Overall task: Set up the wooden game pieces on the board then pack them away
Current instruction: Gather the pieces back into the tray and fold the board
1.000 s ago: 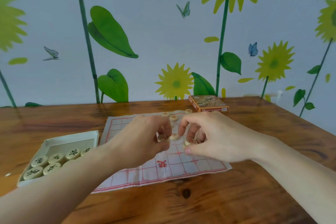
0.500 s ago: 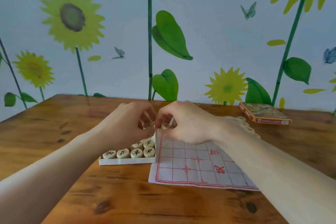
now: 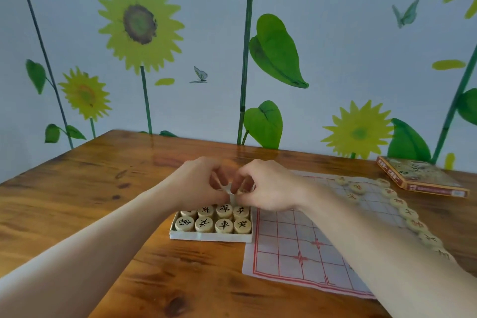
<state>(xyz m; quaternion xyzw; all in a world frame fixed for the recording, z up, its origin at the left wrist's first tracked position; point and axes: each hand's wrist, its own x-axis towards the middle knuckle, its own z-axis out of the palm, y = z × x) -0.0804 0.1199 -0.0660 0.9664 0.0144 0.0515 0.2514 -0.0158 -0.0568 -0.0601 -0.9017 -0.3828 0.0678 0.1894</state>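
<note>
Both hands met over the far half of the white box tray; the left hand and right hand had fingers curled inward, tips nearly touching; a pale round edge showed under the right fingertips, probably a piece, but whether either hand pinched anything could not be told. The hands hid the tray's far rows; two near rows of wooden pieces with black characters showed, the leftmost of the farther row partly covered. The tray sat on the wooden table, touching the left edge of the paper board. Red-marked pieces lay in a line along the board's right side, blurred, characters unreadable; the nearest were hidden by the right forearm. The box lid lay far right, print illegible.
</note>
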